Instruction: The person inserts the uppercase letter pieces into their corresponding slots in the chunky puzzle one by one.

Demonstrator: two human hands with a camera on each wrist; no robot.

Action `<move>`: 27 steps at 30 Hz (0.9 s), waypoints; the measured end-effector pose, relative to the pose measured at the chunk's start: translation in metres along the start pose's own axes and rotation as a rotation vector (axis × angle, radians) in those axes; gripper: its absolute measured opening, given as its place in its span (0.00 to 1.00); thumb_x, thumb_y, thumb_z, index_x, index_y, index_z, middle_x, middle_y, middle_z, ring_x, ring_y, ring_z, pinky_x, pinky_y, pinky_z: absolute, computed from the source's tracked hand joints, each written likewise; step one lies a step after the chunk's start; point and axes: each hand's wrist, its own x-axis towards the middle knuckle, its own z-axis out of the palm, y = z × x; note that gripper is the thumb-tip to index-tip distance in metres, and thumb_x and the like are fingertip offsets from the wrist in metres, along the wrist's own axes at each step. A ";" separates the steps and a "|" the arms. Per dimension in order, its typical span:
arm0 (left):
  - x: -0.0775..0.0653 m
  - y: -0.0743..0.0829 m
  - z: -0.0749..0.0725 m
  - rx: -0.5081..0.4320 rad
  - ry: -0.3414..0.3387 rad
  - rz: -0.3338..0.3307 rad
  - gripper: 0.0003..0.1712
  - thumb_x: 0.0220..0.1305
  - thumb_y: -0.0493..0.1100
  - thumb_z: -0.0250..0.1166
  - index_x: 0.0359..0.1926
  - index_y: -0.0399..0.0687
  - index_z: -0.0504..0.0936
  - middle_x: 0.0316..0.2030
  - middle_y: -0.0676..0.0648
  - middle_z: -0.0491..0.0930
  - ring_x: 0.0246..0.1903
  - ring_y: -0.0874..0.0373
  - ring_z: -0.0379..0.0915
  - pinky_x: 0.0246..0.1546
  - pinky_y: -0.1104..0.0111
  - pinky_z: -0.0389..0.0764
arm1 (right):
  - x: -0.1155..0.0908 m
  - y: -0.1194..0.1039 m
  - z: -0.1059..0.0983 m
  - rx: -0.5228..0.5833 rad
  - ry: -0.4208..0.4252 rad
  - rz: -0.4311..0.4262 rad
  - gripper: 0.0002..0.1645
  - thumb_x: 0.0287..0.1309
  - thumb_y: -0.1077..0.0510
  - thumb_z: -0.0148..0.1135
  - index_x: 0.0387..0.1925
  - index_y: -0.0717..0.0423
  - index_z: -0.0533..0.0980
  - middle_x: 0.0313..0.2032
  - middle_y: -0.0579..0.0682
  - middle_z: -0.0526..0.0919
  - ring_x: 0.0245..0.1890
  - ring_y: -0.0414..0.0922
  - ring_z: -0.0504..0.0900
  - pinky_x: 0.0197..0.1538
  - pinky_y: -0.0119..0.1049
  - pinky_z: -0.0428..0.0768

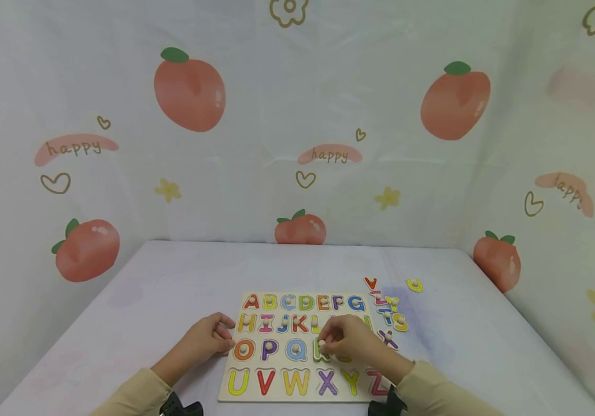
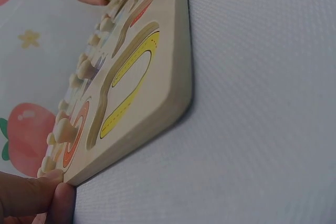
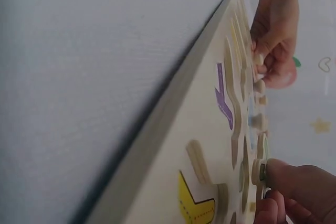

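A wooden alphabet puzzle board lies on the table. My left hand grips its left edge beside the orange O, thumb on top in the left wrist view. Over the third row, my right hand pinches the green letter R piece; in the right wrist view this piece appears slightly tilted at its slot. Whether it is seated I cannot tell. Knobbed letters fill the visible upper rows, and P and Q sit left of R. My right hand hides part of the second and third rows.
The bottom row shows printed recesses without knobs, such as the yellow U and purple X. Several loose letters lie right of the board, among them a purple X piece and a yellow U piece. Patterned cloth encloses the table.
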 end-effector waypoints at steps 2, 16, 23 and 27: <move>0.000 0.000 0.000 -0.004 -0.003 0.001 0.20 0.51 0.31 0.71 0.46 0.35 0.76 0.28 0.47 0.75 0.24 0.59 0.73 0.26 0.68 0.78 | 0.001 0.000 0.002 -0.006 -0.001 0.000 0.08 0.48 0.59 0.74 0.28 0.51 0.80 0.23 0.42 0.77 0.24 0.38 0.72 0.27 0.26 0.70; -0.002 0.003 -0.001 0.003 0.004 0.006 0.20 0.51 0.30 0.71 0.46 0.34 0.76 0.28 0.47 0.75 0.24 0.59 0.73 0.25 0.70 0.78 | 0.002 0.000 0.004 -0.028 -0.017 -0.003 0.07 0.49 0.59 0.73 0.27 0.51 0.80 0.22 0.41 0.77 0.24 0.36 0.72 0.25 0.25 0.69; -0.002 0.003 -0.001 -0.004 0.004 0.005 0.20 0.51 0.30 0.70 0.46 0.34 0.76 0.28 0.46 0.75 0.24 0.59 0.73 0.25 0.70 0.78 | 0.002 0.000 0.005 -0.026 -0.022 -0.006 0.08 0.48 0.60 0.73 0.27 0.51 0.79 0.22 0.41 0.76 0.24 0.37 0.72 0.25 0.26 0.69; -0.003 0.003 -0.001 -0.008 0.003 0.009 0.20 0.50 0.30 0.71 0.46 0.34 0.76 0.28 0.46 0.75 0.24 0.59 0.73 0.25 0.70 0.78 | 0.000 -0.002 0.003 -0.025 -0.022 0.007 0.09 0.48 0.59 0.74 0.28 0.50 0.79 0.23 0.41 0.76 0.24 0.37 0.72 0.26 0.26 0.70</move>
